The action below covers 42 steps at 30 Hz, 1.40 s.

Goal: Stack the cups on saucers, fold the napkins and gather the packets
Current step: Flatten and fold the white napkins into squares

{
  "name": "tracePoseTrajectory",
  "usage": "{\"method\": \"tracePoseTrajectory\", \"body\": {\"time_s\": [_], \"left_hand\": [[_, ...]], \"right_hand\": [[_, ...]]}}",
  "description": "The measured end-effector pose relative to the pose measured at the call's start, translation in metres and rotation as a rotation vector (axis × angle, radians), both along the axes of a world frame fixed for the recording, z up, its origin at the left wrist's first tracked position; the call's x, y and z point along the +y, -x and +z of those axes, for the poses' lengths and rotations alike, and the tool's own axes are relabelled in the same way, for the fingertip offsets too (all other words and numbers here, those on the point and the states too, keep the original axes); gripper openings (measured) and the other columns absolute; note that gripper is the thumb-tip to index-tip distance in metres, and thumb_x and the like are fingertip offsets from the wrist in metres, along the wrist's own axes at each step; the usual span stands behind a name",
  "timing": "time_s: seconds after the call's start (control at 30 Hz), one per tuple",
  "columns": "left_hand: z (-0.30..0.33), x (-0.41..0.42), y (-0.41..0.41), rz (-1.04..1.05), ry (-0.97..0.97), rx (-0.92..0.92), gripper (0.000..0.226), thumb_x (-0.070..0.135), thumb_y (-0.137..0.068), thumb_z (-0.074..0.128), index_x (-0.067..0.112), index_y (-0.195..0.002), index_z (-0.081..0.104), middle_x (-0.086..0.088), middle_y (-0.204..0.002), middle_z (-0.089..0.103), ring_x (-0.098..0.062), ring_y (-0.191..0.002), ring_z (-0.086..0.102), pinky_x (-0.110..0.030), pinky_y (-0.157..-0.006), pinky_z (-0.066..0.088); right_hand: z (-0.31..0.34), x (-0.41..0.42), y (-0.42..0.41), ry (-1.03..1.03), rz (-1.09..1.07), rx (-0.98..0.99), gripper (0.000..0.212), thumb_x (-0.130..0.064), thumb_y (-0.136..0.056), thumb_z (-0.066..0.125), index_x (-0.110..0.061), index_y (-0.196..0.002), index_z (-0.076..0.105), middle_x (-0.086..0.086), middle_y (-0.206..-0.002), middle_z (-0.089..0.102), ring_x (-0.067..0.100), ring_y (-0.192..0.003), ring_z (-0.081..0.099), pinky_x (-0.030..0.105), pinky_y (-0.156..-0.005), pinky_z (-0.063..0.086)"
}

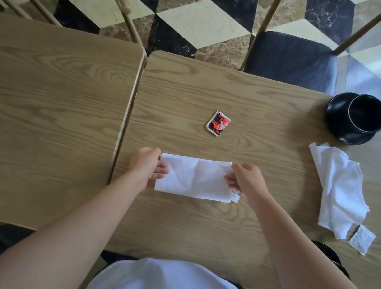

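The left hand [147, 163] pinched the left end of the napkin [194, 178], thumb on top and fingers [161, 171] curled beneath. The napkin lay folded into a strip between both hands on the table [195, 232]. The right hand [245, 180] pinched the opposite end likewise. A red packet [218, 123] lay beyond the fingertips; a small white packet [235, 197] sat just beside the right fingers. Farther right lay a crumpled napkin [338, 190], another packet [361, 239] and a cup [366, 114] on its saucer [338, 117]. The folding step was in hand; the next move probably called for bringing one end over the other.
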<state>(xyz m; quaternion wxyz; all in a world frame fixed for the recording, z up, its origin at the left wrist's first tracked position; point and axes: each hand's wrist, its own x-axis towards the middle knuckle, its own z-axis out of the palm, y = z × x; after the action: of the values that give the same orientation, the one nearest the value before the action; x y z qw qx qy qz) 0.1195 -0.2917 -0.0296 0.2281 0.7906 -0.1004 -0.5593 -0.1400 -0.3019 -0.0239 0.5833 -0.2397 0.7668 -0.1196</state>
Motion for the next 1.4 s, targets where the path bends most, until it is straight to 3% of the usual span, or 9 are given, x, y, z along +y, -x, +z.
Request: {"method": "tracePoseTrajectory", "body": {"time_s": [0.1, 0.17, 0.3, 0.43, 0.6, 1.07, 1.2, 1.3, 1.4], "left_hand": [[0.004, 0.014, 0.004, -0.207, 0.108, -0.249, 0.012, 0.021, -0.091, 0.050, 0.011, -0.097, 0.054, -0.011, -0.078, 0.072, -0.025, -0.058, 0.069, -0.040, -0.063, 0.058], [0.006, 0.031, 0.010, -0.536, 0.249, -0.467, 0.009, 0.022, -0.089, 0.053, 0.016, -0.095, 0.054, 0.000, -0.073, 0.066, -0.023, -0.063, 0.064, -0.039, -0.061, 0.052], [0.006, 0.065, 0.031, -1.062, 0.387, -0.423, 0.016, 0.019, -0.089, 0.052, 0.017, -0.102, 0.061, 0.002, -0.089, 0.070, -0.025, -0.084, 0.065, -0.037, -0.070, 0.050], [-0.001, 0.078, 0.038, -1.124, 0.378, -0.337, 0.020, 0.011, -0.090, 0.045, 0.014, -0.099, 0.064, -0.005, -0.103, 0.071, -0.027, -0.096, 0.065, -0.037, -0.078, 0.049], [-0.009, 0.077, 0.039, -1.159, 0.323, -0.325, 0.018, 0.011, -0.090, 0.048, 0.013, -0.100, 0.062, -0.005, -0.105, 0.065, -0.026, -0.100, 0.062, -0.035, -0.083, 0.048], [-0.012, 0.069, -0.003, -1.096, 0.119, -0.538, 0.005, 0.026, -0.089, 0.049, 0.020, -0.089, 0.049, 0.005, -0.087, 0.058, -0.021, -0.078, 0.057, -0.036, -0.063, 0.045], [-0.011, 0.066, 0.004, -1.085, 0.070, -0.548, 0.009, 0.025, -0.089, 0.050, 0.016, -0.090, 0.049, 0.003, -0.084, 0.057, -0.023, -0.078, 0.058, -0.036, -0.062, 0.044], [-0.007, 0.068, 0.009, -0.822, -0.007, -0.587, 0.007, 0.025, -0.086, 0.055, 0.019, -0.083, 0.055, 0.002, -0.080, 0.063, -0.022, -0.074, 0.061, -0.032, -0.055, 0.041], [-0.001, 0.075, 0.010, -0.071, -0.093, -0.340, 0.015, 0.025, -0.086, 0.055, 0.010, -0.082, 0.059, -0.012, -0.079, 0.071, -0.027, -0.065, 0.065, -0.032, -0.054, 0.049]], "right_hand": [[0.012, 0.014, -0.007, 0.126, 0.102, 0.216, 0.023, -0.022, -0.089, 0.048, -0.005, -0.098, 0.061, 0.009, -0.086, 0.075, 0.023, -0.068, 0.067, 0.040, -0.069, 0.060], [0.021, 0.028, -0.019, 0.222, 0.298, 0.359, 0.018, -0.024, -0.088, 0.048, -0.016, -0.101, 0.056, 0.004, -0.087, 0.070, 0.030, -0.076, 0.065, 0.038, -0.067, 0.055], [0.017, 0.053, -0.060, 0.274, 0.816, 0.271, 0.018, -0.015, -0.090, 0.049, -0.015, -0.103, 0.060, 0.004, -0.100, 0.068, 0.030, -0.090, 0.065, 0.033, -0.067, 0.044], [0.007, 0.068, -0.084, 0.292, 0.931, 0.190, 0.007, -0.017, -0.094, 0.047, -0.017, -0.087, 0.047, 0.013, -0.099, 0.065, 0.036, -0.090, 0.061, 0.035, -0.065, 0.035], [-0.004, 0.069, -0.084, 0.287, 0.937, 0.176, 0.010, -0.011, -0.091, 0.048, -0.008, -0.095, 0.057, 0.015, -0.104, 0.066, 0.037, -0.095, 0.061, 0.035, -0.067, 0.036], [-0.007, 0.060, -0.035, 0.140, 0.952, 0.306, 0.015, -0.013, -0.089, 0.045, -0.013, -0.092, 0.060, 0.004, -0.088, 0.064, 0.031, -0.079, 0.061, 0.037, -0.070, 0.054], [-0.003, 0.054, -0.044, 0.094, 0.967, 0.284, 0.018, -0.014, -0.089, 0.046, -0.013, -0.098, 0.061, 0.007, -0.099, 0.066, 0.032, -0.086, 0.063, 0.035, -0.072, 0.053], [0.001, 0.043, -0.038, 0.256, 0.870, 0.373, 0.023, -0.012, -0.087, 0.049, -0.014, -0.104, 0.065, 0.004, -0.110, 0.064, 0.030, -0.097, 0.062, 0.034, -0.068, 0.050], [0.003, 0.022, -0.024, 0.526, 0.791, 0.567, 0.027, -0.010, -0.083, 0.057, -0.013, -0.109, 0.065, 0.005, -0.114, 0.059, 0.030, -0.110, 0.050, 0.037, -0.075, 0.048]]}}
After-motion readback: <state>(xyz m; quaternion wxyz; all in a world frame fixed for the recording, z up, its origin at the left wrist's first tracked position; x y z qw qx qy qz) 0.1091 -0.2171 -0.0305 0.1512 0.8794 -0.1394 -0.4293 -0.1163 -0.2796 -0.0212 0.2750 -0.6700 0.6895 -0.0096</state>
